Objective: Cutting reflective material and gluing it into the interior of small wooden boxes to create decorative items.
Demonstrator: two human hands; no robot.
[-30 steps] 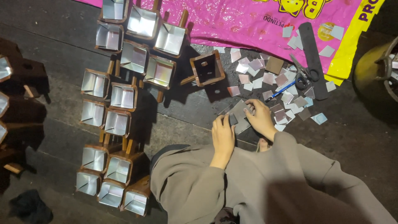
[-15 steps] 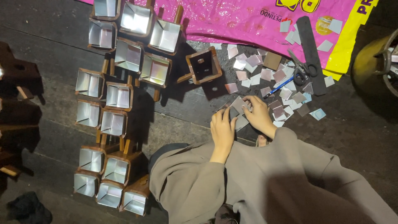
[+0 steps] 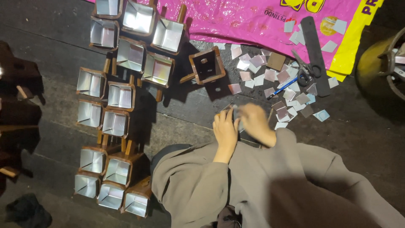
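Note:
My left hand (image 3: 225,128) and my right hand (image 3: 255,122) are close together over the dark floor, just in front of my grey-clad knees. Between the fingers of both hands is a small shiny foil piece (image 3: 234,110); the right hand is blurred. A pile of cut foil squares (image 3: 278,84) lies just beyond my right hand. An unlined wooden box on a stick (image 3: 206,64) stands beyond my left hand.
Several foil-lined wooden boxes (image 3: 126,55) stand in rows on the left. Black scissors (image 3: 304,71), a blue pen (image 3: 282,88) and a dark strip (image 3: 314,50) lie among the squares. A pink and yellow plastic sheet (image 3: 236,17) covers the far floor. A yellow container (image 3: 379,63) is at right.
The view has shifted a little. Both hands have drawn closer together and nearer my knees, and the right hand is now blurred from motion.

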